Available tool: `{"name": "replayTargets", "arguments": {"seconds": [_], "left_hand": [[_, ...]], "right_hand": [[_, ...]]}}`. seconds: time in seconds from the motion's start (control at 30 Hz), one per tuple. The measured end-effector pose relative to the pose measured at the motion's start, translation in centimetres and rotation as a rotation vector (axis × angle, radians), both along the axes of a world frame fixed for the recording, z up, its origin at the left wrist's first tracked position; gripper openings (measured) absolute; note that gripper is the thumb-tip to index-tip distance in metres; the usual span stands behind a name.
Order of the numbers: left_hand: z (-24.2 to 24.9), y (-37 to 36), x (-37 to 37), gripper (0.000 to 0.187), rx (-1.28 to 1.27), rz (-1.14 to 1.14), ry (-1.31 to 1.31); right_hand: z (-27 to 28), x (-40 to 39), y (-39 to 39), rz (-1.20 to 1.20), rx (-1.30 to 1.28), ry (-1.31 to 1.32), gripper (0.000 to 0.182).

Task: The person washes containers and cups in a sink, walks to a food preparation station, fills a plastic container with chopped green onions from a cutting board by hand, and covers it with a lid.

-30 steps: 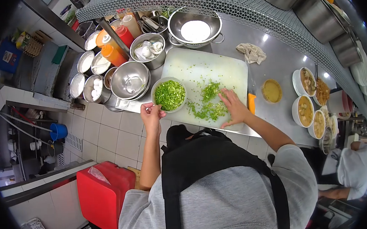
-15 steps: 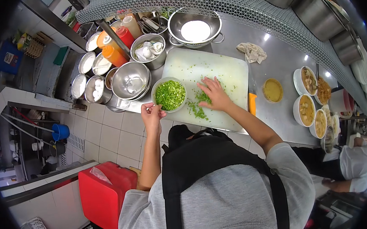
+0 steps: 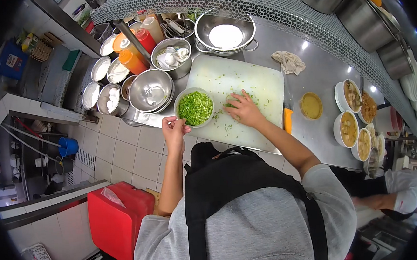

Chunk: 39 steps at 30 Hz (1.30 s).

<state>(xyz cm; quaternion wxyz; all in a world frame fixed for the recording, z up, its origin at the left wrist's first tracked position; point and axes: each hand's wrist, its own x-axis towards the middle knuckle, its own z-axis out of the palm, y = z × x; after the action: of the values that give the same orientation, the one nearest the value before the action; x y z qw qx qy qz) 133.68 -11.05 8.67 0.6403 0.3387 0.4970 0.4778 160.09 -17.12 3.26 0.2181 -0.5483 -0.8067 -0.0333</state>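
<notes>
A bowl of chopped greens (image 3: 195, 108) sits at the left edge of the white cutting board (image 3: 262, 138). At its near left rim my left hand (image 3: 174, 132) is closed, its fingers curled and pinching the edge. My right hand (image 3: 243, 109) rests palm down on the board, fingers spread, right of the bowl. Some chopped greens (image 3: 230, 102) show beneath and between its fingers. Small green bits are scattered across the board.
An orange handle (image 3: 288, 120) lies along the board's right edge. Steel bowls (image 3: 151, 90), sauce bottles (image 3: 132, 62) and a colander (image 3: 225, 32) stand behind and left. A cloth (image 3: 289, 62), a yellow tub (image 3: 311, 106) and soup bowls (image 3: 345, 129) are right. A co-worker (image 3: 401, 191) stands far right.
My right hand has moved slightly left and up over the pile of greens, and its fingers are closer together. Fewer loose greens show below it. The co-worker's arm has shifted.
</notes>
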Motion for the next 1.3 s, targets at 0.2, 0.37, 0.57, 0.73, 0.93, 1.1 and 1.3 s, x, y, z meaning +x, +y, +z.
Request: {"name": "replayTargets", "arguments": {"seconds": [0.2,0.37,0.57,0.73,0.93,1.1,1.3], "left_hand": [[-0.1,0.0,-0.1,0.023,-0.001,-0.003,-0.002],[0.5,0.1,0.4,0.024,0.008,-0.021,0.013],[1.8,0.4,2.2,0.026,0.107,-0.071,0.025],[2.2,0.2,3.6,0.026,0.095,-0.106,0.01],[3.3,0.5,5.0,0.026,0.129,-0.191,-0.02],[3.4,-0.1,5.6,0.026,0.102,-0.204,-0.05],[3.5,0.1,5.1,0.026,0.095,-0.194,-0.053]], "right_hand": [[0.9,2.5,-0.9,0.02,-0.056,0.043,0.017],[-1.1,2.8,-0.1,-0.106,-0.012,-0.044,0.017],[-1.0,3.2,1.2,-0.171,0.013,0.008,0.02],[5.8,1.7,1.8,-0.319,0.106,0.216,0.019],[13.4,-3.7,5.4,-0.114,0.31,0.473,0.017],[13.0,-5.5,5.0,0.006,0.111,0.308,0.019],[13.0,-4.3,5.2,0.034,0.168,0.333,0.017]]}}
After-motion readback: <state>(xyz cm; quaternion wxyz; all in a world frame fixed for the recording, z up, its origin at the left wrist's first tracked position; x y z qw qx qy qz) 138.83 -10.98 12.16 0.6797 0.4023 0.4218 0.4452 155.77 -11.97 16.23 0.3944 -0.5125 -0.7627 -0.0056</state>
